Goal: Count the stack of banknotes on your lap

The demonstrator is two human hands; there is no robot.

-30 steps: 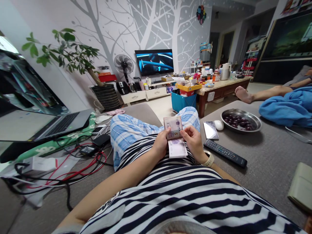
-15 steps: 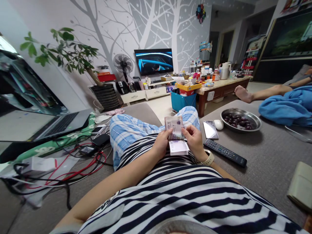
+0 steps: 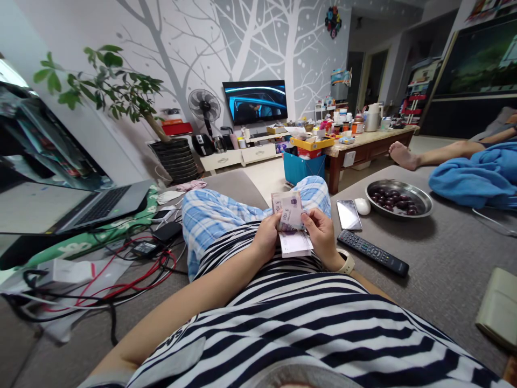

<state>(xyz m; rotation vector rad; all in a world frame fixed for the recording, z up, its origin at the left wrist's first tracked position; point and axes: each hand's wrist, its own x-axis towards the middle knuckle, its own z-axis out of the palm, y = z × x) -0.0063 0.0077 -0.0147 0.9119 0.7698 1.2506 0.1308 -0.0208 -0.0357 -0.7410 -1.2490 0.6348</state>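
Two-handed grip on a wad of banknotes, held over the lap, just above the striped shirt. Clamping the wad's left edge with the left hand, fingers curled shut around the paper, thumb pressing on the top face. Closing the right hand on the right edge, fingertips pinching the notes; upper half of the wad standing up and tilted, lower half sticking out below both hands toward the belly. Sitting on a grey sofa, with knees in blue checked trousers just beyond the notes.

Noting, on the sofa to the right: a black remote control near the right wrist; past it a dark phone and a white mouse side by side, almost touching; farther out a steel bowl holding dark round fruit. Noting a blue blanket beyond the bowl, and another person's bare foot near a low table crowded with small items. Noting, to the left, an open laptop among red and black cables.
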